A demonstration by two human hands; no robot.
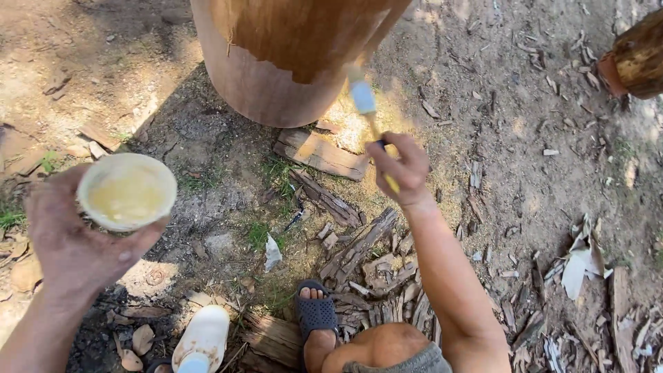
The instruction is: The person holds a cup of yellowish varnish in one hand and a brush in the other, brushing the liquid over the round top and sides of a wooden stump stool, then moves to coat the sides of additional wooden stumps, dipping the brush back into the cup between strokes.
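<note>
1. Overhead, in the head view, a big reddish wooden cylinder (276, 62) stands on bare dirt, its lower rim resting just above a flat wood scrap (321, 153).
2. Open dirt lies left and right of it; bark chips (376, 273) crowd the ground near the sandalled foot (316, 314).
3. The right hand (404, 169) is closed around a paintbrush (364, 103), whose blurred bristles meet the cylinder's right lower edge.
4. The left hand (69, 238) cups a small round bowl (126, 191) from below, well apart from the cylinder.
5. Pale yellowish liquid fills the bowl; its rim is white.
6. A white plastic bottle (202, 340) lies at the bottom edge.
</note>
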